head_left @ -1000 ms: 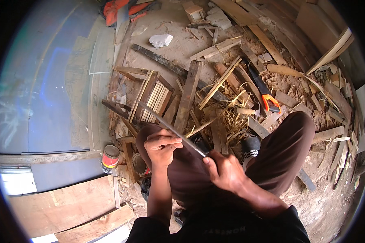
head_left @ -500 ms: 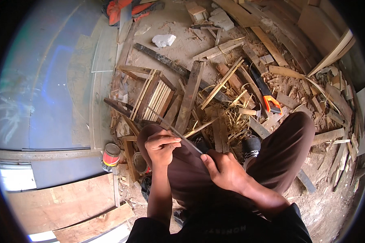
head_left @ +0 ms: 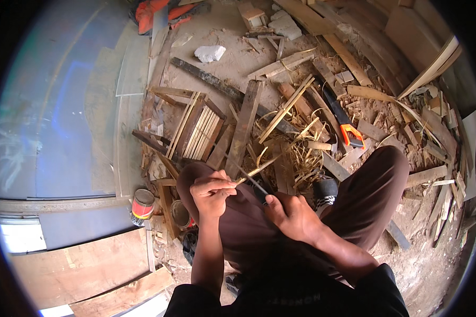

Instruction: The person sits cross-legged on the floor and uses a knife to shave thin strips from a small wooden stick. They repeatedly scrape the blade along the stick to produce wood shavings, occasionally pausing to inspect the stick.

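My left hand (head_left: pixel 211 194) is closed, its fingertips pinching one end of a thin, pale bamboo strip (head_left: pixel 258 169) that points away to the right. In my right hand (head_left: pixel 295 215) is the dark handle of a knife, my thumb lying along it. The knife's narrow blade (head_left: pixel 253 183) points up and to the left and crosses the strip just beyond my left fingertips; whether it cuts into the strip I cannot tell. Both hands are above my lap, over my brown trousers.
A handsaw (head_left: pixel 350 133) with an orange handle lies among curled shavings (head_left: pixel 301 158) and planks (head_left: pixel 247 119). Left of my knee stands a slatted wooden frame (head_left: pixel 198 127), with paint cans (head_left: pixel 143 203) nearer me. Blue-grey sheets (head_left: pixel 79 121) fill the left side.
The knife blade has swung and pulled back toward me; it stretched far up-left past my left hand before. The bamboo strip shows more plainly. My left hand stays nearly in place.
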A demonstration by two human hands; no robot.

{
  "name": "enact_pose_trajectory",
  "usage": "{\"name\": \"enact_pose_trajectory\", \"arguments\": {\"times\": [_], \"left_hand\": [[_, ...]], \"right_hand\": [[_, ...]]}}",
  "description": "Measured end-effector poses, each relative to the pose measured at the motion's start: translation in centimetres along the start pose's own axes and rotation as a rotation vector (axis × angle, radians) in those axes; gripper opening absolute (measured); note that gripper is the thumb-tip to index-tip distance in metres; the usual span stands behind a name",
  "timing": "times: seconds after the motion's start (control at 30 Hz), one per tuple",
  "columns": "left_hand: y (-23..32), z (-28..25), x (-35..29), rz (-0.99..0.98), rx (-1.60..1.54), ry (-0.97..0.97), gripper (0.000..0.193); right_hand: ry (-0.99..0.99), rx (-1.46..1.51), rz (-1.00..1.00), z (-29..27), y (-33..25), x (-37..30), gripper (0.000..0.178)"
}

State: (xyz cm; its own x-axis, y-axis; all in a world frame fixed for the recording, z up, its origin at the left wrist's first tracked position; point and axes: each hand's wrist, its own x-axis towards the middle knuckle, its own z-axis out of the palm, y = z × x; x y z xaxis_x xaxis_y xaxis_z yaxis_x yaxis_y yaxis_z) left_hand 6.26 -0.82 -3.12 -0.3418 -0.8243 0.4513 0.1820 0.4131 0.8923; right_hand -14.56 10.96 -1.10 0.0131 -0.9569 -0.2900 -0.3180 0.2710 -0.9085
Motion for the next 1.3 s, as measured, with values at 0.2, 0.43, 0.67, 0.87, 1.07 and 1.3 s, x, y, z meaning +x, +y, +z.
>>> {"name": "enact_pose_trajectory", "arguments": {"times": [0.2,0.43,0.67,0.87,1.07,1.3], "left_hand": [[0.5,0.1,0.9,0.023,0.022,-0.058,0.019],[-0.1,-0.7,0.0,-0.006,0.051,0.000,0.018],[0.7,-0.4,0.0,-0.013,0.142,0.009,0.018],[-0.1,0.5,0.2,0.040,0.073,0.030,0.019],[-0.5,-0.5,-0.9,-0.008,0.012,0.057,0.011],[-0.4,0.3,0.8,0.040,0.026,0.000,0.014]], "right_hand": [[-0.026,-0.249,0.162,2.4,6.3,1.7,0.047],[0.083,-0.231,0.122,2.5,6.2,2.2,0.042],[0.062,-0.109,-0.072,2.0,1.8,0.5,0.031],[0.136,-0.294,0.190,3.5,10.8,3.1,0.049],[-0.004,-0.127,-0.034,1.5,2.3,0.8,0.043],[0.127,-0.273,0.296,3.9,12.6,3.5,0.040]]}}
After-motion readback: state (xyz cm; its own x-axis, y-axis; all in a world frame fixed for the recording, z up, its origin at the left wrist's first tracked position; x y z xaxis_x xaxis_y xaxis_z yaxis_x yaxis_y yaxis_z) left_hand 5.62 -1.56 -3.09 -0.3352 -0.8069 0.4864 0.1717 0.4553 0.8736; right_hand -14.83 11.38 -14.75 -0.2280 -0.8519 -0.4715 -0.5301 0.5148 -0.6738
